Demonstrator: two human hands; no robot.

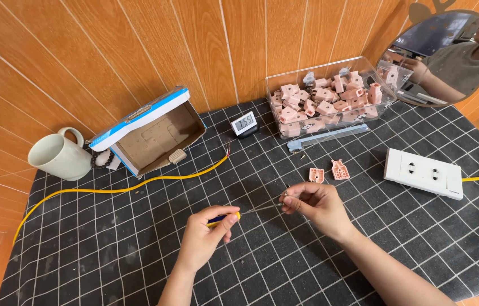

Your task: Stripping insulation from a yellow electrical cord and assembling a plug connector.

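Observation:
My left hand [208,235] grips a small screwdriver [225,218] with a blue and yellow handle; its thin metal shaft points right. My right hand [316,203] pinches a tiny metal part [285,195] at the screwdriver's tip, just above the black gridded mat [137,243]. Two small pink plastic pieces [328,171] lie on the mat just beyond my right hand.
A clear box [330,102] holding several pink pieces stands at the back, with a pale blue strip [330,136] before it. A white socket plate [423,173] lies right, a yellow cable [137,187], open cardboard box [148,136], white mug [58,156] left, small digital display [245,122], round mirror [443,56].

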